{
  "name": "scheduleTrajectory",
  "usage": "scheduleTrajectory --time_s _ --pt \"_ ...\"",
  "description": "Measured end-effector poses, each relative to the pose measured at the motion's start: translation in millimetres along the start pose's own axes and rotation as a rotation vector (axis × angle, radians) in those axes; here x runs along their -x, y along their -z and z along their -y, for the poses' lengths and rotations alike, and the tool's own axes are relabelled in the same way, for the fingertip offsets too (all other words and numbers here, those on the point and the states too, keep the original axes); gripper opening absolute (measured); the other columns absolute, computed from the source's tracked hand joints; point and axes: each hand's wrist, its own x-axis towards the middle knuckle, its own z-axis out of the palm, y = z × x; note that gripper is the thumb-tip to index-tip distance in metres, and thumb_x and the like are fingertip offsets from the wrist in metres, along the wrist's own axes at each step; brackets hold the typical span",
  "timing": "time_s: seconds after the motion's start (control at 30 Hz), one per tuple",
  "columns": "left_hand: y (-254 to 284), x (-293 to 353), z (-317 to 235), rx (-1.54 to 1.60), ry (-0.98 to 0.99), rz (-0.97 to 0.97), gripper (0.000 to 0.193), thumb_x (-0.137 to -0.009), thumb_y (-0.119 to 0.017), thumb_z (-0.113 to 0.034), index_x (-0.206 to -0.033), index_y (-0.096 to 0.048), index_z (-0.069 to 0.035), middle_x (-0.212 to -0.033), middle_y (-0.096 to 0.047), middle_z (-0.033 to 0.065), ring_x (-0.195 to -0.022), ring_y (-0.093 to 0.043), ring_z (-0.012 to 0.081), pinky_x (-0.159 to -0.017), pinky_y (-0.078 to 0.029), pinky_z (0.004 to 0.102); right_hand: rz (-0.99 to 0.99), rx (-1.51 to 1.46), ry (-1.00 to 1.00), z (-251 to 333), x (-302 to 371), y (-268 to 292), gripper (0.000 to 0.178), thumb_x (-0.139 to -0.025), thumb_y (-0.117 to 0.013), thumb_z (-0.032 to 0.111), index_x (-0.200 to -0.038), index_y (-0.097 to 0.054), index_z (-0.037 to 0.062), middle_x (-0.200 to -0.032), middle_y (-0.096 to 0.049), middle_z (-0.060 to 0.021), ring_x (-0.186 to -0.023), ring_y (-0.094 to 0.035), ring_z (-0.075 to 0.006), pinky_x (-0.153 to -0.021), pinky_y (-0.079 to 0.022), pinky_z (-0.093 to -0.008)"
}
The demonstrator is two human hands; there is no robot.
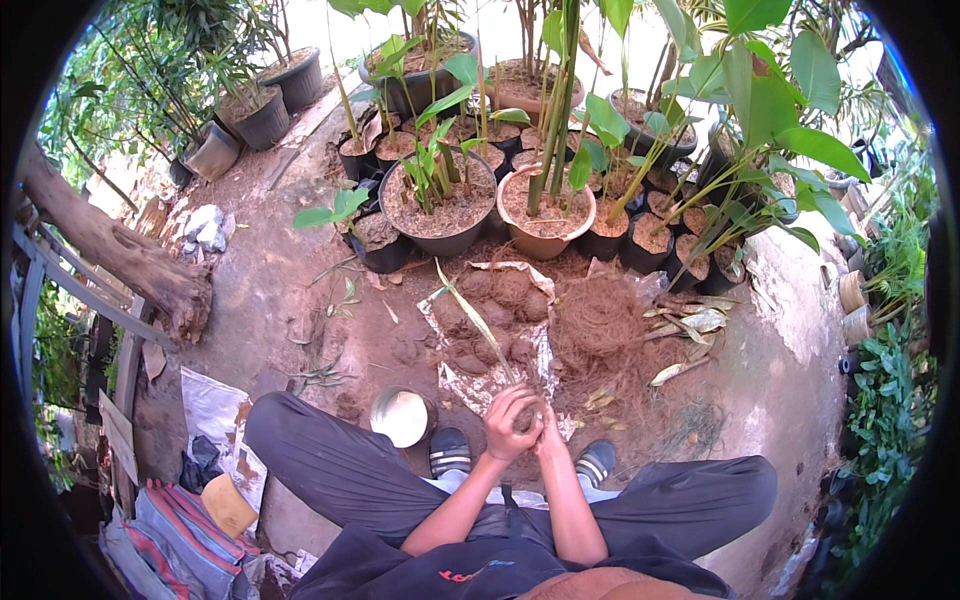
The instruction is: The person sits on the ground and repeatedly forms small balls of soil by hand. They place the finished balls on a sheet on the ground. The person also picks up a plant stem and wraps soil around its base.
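Observation:
Between my knees, my left hand and my right hand are closed together round a brown clump of soil or root fibre. A long, thin pale-green plant stem rises from this clump and leans to the far left. My fingers cover much of the clump. Just beyond my hands, several rounded brown clumps lie on a dirty white sheet. Right of that sheet spreads a heap of brown fibre.
A round container with whitish contents stands left of my feet. Potted plants crowd the far side, including a black pot and a tan pot. A log lies at left, above a striped cloth bag. Dry leaves lie right.

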Motion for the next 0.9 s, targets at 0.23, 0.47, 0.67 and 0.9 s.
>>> scheduleTrajectory --time_s 0.23,0.47,0.67,0.9 --pt "9.1 -10.3 6.9 0.114 0.003 0.238 0.041 -0.063 -0.069 -0.018 -0.101 -0.067 -0.006 -0.110 -0.065 0.0113 -0.115 -0.056 0.0322 -0.099 -0.043 0.0433 -0.081 0.065 0.012 14.5 5.4 1.3 0.047 -0.095 -0.035 0.044 -0.123 -0.054 0.0109 -0.124 -0.057 -0.0131 -0.108 -0.059 -0.0295 -0.091 -0.051 -0.0472" --pt "5.1 -2.0 12.5 0.041 0.071 -0.008 0.024 -0.059 -0.070 -0.011 -0.081 -0.066 -0.003 -0.092 -0.066 0.0137 -0.095 -0.063 0.0315 -0.087 -0.048 0.0402 0.100 -0.058 -0.021 -10.7 -10.5 10.8 0.030 -0.097 -0.043 0.027 -0.117 -0.054 0.0075 -0.106 -0.060 -0.0106 -0.096 -0.061 -0.0209 -0.078 -0.057 -0.0370" --pt "-2.6 4.2 20.8 0.029 0.119 -0.110 0.017 -0.062 -0.068 -0.004 -0.078 -0.063 -0.001 -0.087 -0.065 0.0134 -0.090 -0.063 0.0310 -0.084 -0.049 0.0384 0.101 0.052 -0.001 -10.3 -9.1 -3.7 0.030 -0.094 -0.047 0.028 -0.113 -0.058 0.0077 -0.110 -0.062 -0.0088 -0.097 -0.061 -0.0199 -0.083 -0.054 -0.0379" --pt "-12.7 10.6 28.0 0.017 0.261 -0.205 0.015 -0.067 -0.067 -0.002 -0.081 -0.062 0.000 -0.089 -0.065 0.0138 -0.089 -0.063 0.0305 -0.083 -0.049 0.0367 -0.005 0.117 0.206 -16.2 12.2 -36.7 0.036 -0.099 -0.039 0.030 -0.119 -0.055 0.0043 -0.111 -0.060 -0.0071 -0.102 -0.057 -0.0171 -0.091 -0.047 -0.0328"
